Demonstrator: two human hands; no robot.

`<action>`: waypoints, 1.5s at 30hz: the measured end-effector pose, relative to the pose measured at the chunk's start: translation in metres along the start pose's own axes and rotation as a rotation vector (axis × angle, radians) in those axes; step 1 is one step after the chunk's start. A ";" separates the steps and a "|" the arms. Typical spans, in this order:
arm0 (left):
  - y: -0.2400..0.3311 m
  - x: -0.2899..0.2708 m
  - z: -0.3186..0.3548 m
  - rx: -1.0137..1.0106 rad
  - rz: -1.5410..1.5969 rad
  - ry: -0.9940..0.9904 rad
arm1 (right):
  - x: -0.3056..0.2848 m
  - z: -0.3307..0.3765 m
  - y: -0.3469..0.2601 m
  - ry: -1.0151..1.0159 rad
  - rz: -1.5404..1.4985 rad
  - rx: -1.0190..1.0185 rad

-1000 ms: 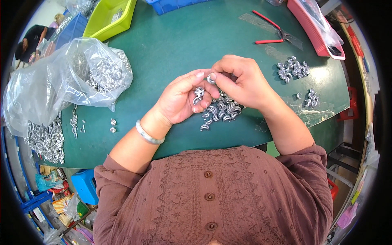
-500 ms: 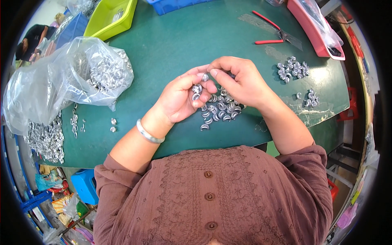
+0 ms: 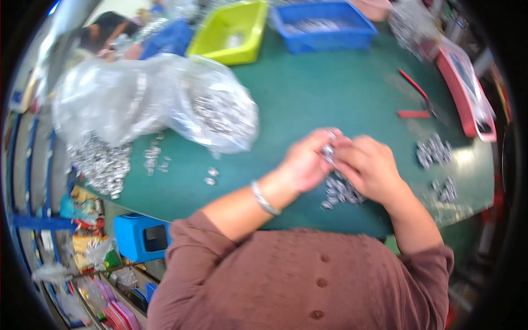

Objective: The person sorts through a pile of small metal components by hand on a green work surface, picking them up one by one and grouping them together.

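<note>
Both hands meet over the pile (image 3: 341, 192); left hand (image 3: 305, 165) and right hand (image 3: 369, 168) pinch one small metal piece (image 3: 329, 151); best kept low over the bench (image 3: 308, 99), grip firm.

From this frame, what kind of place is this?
Probably a small-parts assembly or sorting bench: green table, clear bag of small metal pieces, plastic sorting bins, and both hands working over a loose pile.

Bright, even light, motion blur smearing the whole view, fisheye bending toward a dark rim.
</note>
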State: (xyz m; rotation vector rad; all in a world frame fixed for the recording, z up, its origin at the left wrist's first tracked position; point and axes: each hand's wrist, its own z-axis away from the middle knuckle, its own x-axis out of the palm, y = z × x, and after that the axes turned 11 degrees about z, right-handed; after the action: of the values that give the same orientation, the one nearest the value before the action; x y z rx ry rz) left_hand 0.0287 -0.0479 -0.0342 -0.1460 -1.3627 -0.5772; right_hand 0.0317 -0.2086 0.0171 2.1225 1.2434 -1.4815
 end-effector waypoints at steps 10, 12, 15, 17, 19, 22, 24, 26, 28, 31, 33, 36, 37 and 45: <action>-0.002 0.004 0.006 -0.020 0.012 0.058 | 0.004 0.000 -0.012 0.080 -0.014 -0.017; 0.002 0.003 0.006 -0.023 -0.041 0.006 | -0.003 0.001 -0.008 -0.052 -0.319 0.182; 0.004 0.010 0.008 -0.034 -0.229 0.058 | -0.007 0.002 -0.004 -0.059 -0.514 0.315; 0.005 0.010 0.009 -0.067 -0.349 0.073 | -0.008 0.003 0.002 -0.077 -0.562 0.356; 0.004 0.009 0.011 -0.105 -0.419 0.064 | -0.007 0.001 0.003 -0.080 -0.586 0.349; 0.006 0.012 0.012 -0.144 -0.454 0.053 | -0.006 0.003 0.006 -0.088 -0.621 0.352; 0.004 0.017 0.009 -0.182 -0.478 0.069 | -0.011 0.007 0.009 -0.117 -0.708 0.443; 0.001 0.016 0.008 -0.195 -0.431 0.056 | -0.011 0.007 0.012 -0.135 -0.778 0.487; 0.004 0.020 0.012 -0.173 -0.423 0.072 | -0.010 0.003 0.015 -0.160 -0.721 0.476; 0.007 0.019 0.015 -0.147 -0.397 0.059 | -0.005 -0.001 0.016 -0.144 -0.870 0.472; 0.006 0.019 0.015 -0.153 -0.363 0.049 | -0.005 0.000 0.017 -0.152 -0.910 0.472; 0.003 0.019 0.013 -0.180 -0.329 0.022 | -0.006 0.003 0.019 -0.151 -0.980 0.502; 0.003 0.019 0.012 -0.180 -0.306 0.008 | -0.006 0.003 0.019 -0.153 -1.016 0.502; 0.004 0.018 0.011 -0.138 -0.311 0.022 | -0.009 0.000 0.019 -0.166 -1.131 0.572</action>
State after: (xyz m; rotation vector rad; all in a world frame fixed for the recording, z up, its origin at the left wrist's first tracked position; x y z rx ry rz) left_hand 0.0226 -0.0453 -0.0142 -0.0382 -1.3328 -0.9311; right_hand 0.0449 -0.2246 0.0204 1.4369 2.3467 -2.6226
